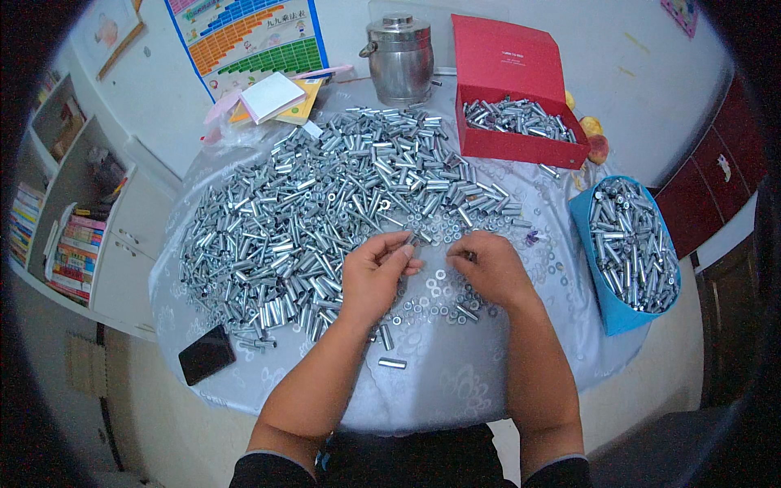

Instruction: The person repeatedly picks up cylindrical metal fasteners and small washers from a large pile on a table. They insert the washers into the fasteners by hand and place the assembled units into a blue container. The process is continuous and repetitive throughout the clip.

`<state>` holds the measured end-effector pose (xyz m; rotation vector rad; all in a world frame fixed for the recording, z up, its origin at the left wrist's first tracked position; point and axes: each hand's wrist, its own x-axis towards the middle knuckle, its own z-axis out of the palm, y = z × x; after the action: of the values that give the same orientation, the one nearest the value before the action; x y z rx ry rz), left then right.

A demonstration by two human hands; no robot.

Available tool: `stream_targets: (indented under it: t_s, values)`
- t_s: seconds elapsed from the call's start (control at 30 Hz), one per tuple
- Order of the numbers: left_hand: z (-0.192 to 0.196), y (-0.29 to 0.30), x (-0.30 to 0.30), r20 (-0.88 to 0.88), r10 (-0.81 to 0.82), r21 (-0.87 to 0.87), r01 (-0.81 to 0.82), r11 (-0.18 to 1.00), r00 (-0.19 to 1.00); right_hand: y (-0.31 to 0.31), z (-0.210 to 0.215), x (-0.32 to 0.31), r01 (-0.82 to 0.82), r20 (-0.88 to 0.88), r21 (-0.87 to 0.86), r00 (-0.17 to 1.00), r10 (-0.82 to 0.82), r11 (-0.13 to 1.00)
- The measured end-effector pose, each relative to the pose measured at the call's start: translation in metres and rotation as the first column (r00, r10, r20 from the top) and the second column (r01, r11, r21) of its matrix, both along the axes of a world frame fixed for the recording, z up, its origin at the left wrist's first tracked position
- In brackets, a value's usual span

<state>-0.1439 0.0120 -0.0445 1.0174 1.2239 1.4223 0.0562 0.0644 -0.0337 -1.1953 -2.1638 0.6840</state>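
Note:
A wide pile of silvery metal sleeves and bolts (285, 220) covers much of the round table. At its near right edge, my left hand (376, 275) is closed, with thumb and forefinger pinched around a small metal piece (412, 241) whose exact kind is too small to tell. Just to the right, my right hand (493, 267) has its fingers curled and pressed together; whatever they hold is hidden. Between and below the hands lie loose washers (440, 275). One metal sleeve (392, 363) rests apart on the tablecloth, nearer to me.
A blue fabric bin (604, 276) full of metal sleeves stands at the right. Behind are an open red box (521, 146) of similar parts, a steel pot (400, 65) and some notepads (272, 98). A black phone (207, 355) lies at the table's left edge.

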Motion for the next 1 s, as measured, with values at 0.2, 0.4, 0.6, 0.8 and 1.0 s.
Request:
stream_targets:
  t_s: [0.2,0.4,0.6,0.8,1.0]
  values:
    - [0.001,-0.001,0.000,-0.006,0.011,0.021,-0.011,1.000,1.000,-0.001,0.007,0.010,-0.091,0.183,-0.009,0.979,0.091,0.996]
    - [0.001,-0.001,0.001,-0.010,0.010,0.028,-0.010,1.000,1.000,-0.020,0.021,-0.004,-0.392,0.270,-0.219,0.856,0.441,0.894]
    - [0.003,-0.001,0.001,-0.057,0.019,-0.018,-0.020,1.000,0.998,-0.020,0.006,-0.010,-0.406,0.255,-0.203,0.857,0.448,0.891]
    - [-0.005,-0.003,0.000,-0.172,-0.056,0.011,0.058,0.998,0.984,-0.011,0.010,-0.009,-0.097,-0.114,-0.144,0.990,0.080,0.985]
    - [-0.001,-0.006,0.002,-0.329,-0.080,0.067,0.108,0.992,0.941,-0.003,0.005,-0.006,-0.058,-0.446,-0.278,0.892,-0.076,0.959]
